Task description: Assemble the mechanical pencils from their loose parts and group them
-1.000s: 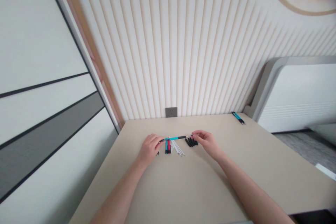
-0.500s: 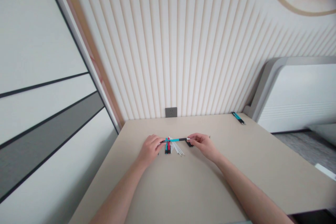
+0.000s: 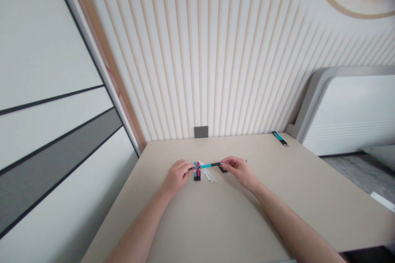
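Note:
A blue-and-black pen (image 3: 206, 166) is held level above the table, stretched between my two hands. My left hand (image 3: 178, 174) pinches its black left end. At the other end, the fingertips of my right hand (image 3: 237, 167) close around the tip, where a small pale bit shows; the fingers hide most of it. Below the pen lie blue and red pen barrels (image 3: 197, 177) with black ends, side by side. Touching distance from them, several thin white refills (image 3: 210, 177) are fanned out. Small black pieces (image 3: 222, 169) lie partly hidden beneath my right hand.
Blue-and-black pens (image 3: 280, 139) lie at the back right of the beige table (image 3: 191, 222). A dark socket (image 3: 201, 132) sits on the ribbed wall just behind the table. A white cabinet (image 3: 37, 197) stands at the left, and a headboard (image 3: 348, 111) at the right.
The white section at the pen's right end shows less now, and the black part sits closer to my right fingers. The pen tilts slightly more, its left end lower.

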The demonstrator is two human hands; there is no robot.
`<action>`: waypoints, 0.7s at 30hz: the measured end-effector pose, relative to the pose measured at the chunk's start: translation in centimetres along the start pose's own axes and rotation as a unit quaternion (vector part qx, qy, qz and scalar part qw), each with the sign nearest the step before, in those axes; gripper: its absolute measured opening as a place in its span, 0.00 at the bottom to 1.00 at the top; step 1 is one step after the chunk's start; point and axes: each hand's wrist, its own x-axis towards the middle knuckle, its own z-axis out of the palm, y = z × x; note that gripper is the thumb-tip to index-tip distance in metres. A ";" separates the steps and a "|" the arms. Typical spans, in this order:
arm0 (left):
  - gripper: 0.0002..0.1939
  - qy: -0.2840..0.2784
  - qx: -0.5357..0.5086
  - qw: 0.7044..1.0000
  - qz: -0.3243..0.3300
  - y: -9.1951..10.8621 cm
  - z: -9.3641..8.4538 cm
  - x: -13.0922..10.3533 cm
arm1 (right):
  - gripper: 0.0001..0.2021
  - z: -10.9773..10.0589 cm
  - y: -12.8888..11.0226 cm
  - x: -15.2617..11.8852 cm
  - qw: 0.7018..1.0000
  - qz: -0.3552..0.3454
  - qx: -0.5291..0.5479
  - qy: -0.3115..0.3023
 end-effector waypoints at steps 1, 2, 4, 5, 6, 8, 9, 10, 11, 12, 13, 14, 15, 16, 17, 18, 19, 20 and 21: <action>0.08 -0.002 -0.002 1.000 0.001 0.0 0.0 0.0 | 0.17 0.0 0.0 0.0 1.000 -0.004 -0.010 0.000; 0.08 -0.003 -0.003 1.000 0.001 0.0 0.0 0.0 | 0.17 0.0 0.0 -0.1 1.000 -0.007 -0.021 0.001; 0.08 -0.002 -0.007 1.000 -0.002 -0.1 0.0 0.0 | 0.17 0.1 0.1 -0.1 0.999 -0.011 -0.047 0.007; 0.08 -0.002 -0.009 1.000 -0.005 -0.1 0.0 0.0 | 0.17 0.1 0.2 -0.1 0.998 -0.012 -0.061 0.010; 0.07 -0.001 -0.010 1.000 -0.008 0.0 0.0 0.0 | 0.17 0.1 0.3 -0.1 0.997 -0.013 -0.075 0.013; 0.07 -0.001 -0.011 1.000 -0.013 0.0 0.0 0.1 | 0.17 0.2 0.3 -0.2 0.994 -0.015 -0.106 0.017; 0.07 -0.002 -0.012 1.000 -0.014 0.0 0.0 0.1 | 0.16 0.2 0.2 -0.2 0.992 -0.017 -0.123 0.015; 0.07 -0.002 -0.013 1.000 -0.013 0.0 0.0 0.1 | 0.17 0.3 0.2 -0.3 0.990 -0.019 -0.142 0.011; 0.07 -0.003 -0.013 1.000 -0.012 0.0 0.0 0.1 | 0.17 0.3 0.0 -0.4 0.986 -0.021 -0.163 0.006; 0.07 -0.005 -0.014 1.000 -0.009 0.0 0.0 0.1 | 0.19 0.4 -0.1 -0.4 0.983 -0.021 -0.183 0.000; 0.07 -0.006 -0.013 1.000 -0.007 0.0 0.0 0.1 | 0.22 0.5 -0.2 -0.5 0.980 -0.022 -0.199 -0.006; 0.07 -0.007 -0.011 1.000 -0.003 0.0 0.0 0.1 | 0.24 0.5 -0.3 -0.6 0.977 -0.023 -0.210 -0.012; 0.07 -0.008 -0.010 1.000 -0.001 0.0 0.0 0.1 | 0.25 0.6 -0.4 -0.6 0.976 -0.024 -0.214 -0.017; 0.07 -0.007 -0.009 1.000 0.000 0.0 0.0 0.1 | 0.25 0.6 -0.4 -0.6 0.977 -0.027 -0.213 -0.021; 0.07 -0.007 -0.008 1.000 0.000 0.0 0.0 0.1 | 0.23 0.7 -0.5 -0.6 0.977 -0.032 -0.208 -0.023; 0.07 -0.007 -0.008 1.000 -0.001 0.0 0.0 0.1 | 0.20 0.7 -0.5 -0.6 0.978 -0.038 -0.204 -0.019; 0.07 -0.007 -0.008 1.000 -0.002 0.0 0.0 0.1 | 0.18 0.6 -0.5 -0.6 0.978 -0.045 -0.202 -0.011; 0.07 -0.007 -0.007 1.000 -0.003 0.0 -0.1 0.1 | 0.17 0.6 -0.5 -0.6 0.978 -0.052 -0.202 0.000; 0.07 -0.007 -0.007 1.000 -0.003 -0.1 -0.1 0.1 | 0.17 0.6 -0.5 -0.6 0.977 -0.058 -0.204 0.009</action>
